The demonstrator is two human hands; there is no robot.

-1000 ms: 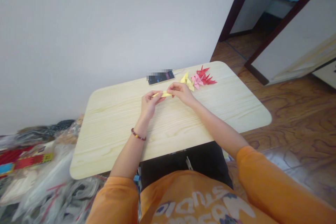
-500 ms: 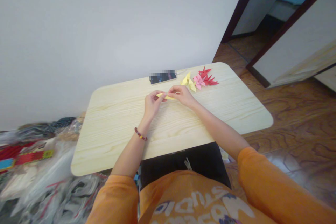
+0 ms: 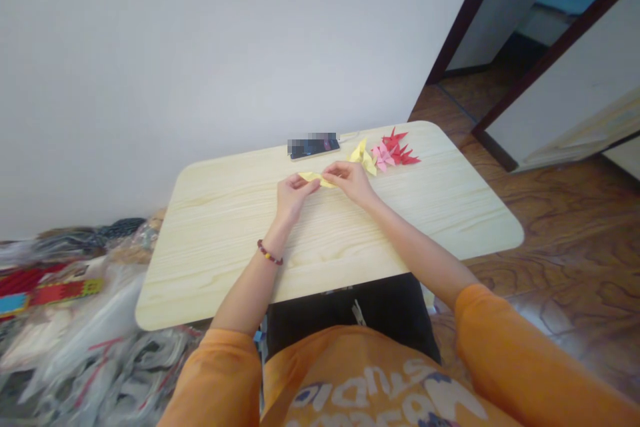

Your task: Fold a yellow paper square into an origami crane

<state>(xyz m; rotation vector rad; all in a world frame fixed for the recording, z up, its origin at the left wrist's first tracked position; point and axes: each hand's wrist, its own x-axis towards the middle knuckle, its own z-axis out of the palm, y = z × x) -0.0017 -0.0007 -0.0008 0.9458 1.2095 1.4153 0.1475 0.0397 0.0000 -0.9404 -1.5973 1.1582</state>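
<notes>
Between my left hand [image 3: 295, 197] and my right hand [image 3: 351, 181] lies a narrow piece of folded yellow paper [image 3: 314, 178]. Both hands pinch it by its ends, just above the tabletop, and my fingers hide part of it. A little beyond my right hand stands a small group of origami birds: yellow [image 3: 364, 159], pink [image 3: 383, 157] and red [image 3: 399, 151]. They are close together and appear to touch. A beaded bracelet [image 3: 269, 253] circles my left wrist.
A phone [image 3: 314, 147] lies near the light wooden table's [image 3: 215, 260] far edge, against a white wall. Plastic bags and colourful packaging [image 3: 55, 293] are heaped on the floor to the left. A doorway and a brown floor are on the right.
The paper's left end no longer sticks out past my left fingers, and my hands have shifted slightly on it. The whole scene has drifted a little right as my head turned.
</notes>
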